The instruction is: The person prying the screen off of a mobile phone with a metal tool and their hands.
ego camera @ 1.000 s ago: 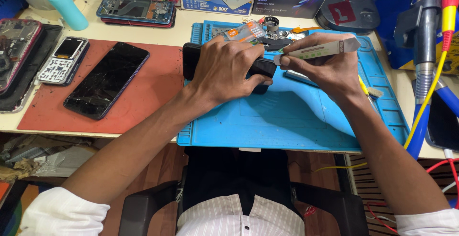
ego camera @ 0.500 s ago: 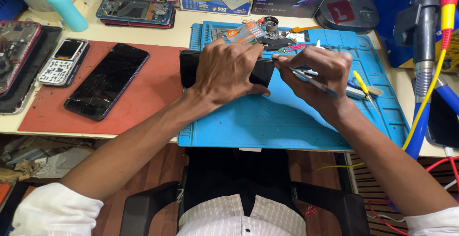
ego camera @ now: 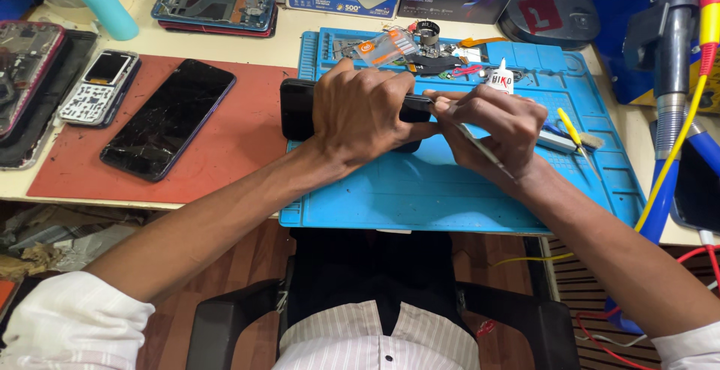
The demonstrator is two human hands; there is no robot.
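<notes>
A black smartphone (ego camera: 296, 107) lies on the blue work mat (ego camera: 420, 190), mostly covered by my left hand (ego camera: 364, 111), which presses down on it. At the phone's right end, my right hand (ego camera: 499, 126) grips a thin metal tool (ego camera: 480, 149), its tip against the phone's edge. A small white glue bottle (ego camera: 501, 80) stands on the mat just behind my right hand.
A cracked black phone (ego camera: 169, 119) lies on the red mat (ego camera: 232, 152) to the left, with a keypad phone (ego camera: 101, 86) and opened phones further left. Small parts, a yellow-handled tool (ego camera: 574, 134), boxes and a soldering stand (ego camera: 671, 62) crowd the back and right.
My right hand has put down the white glue bottle and now holds a thin metal tool at the phone's right edge. The left hand stays on the phone.
</notes>
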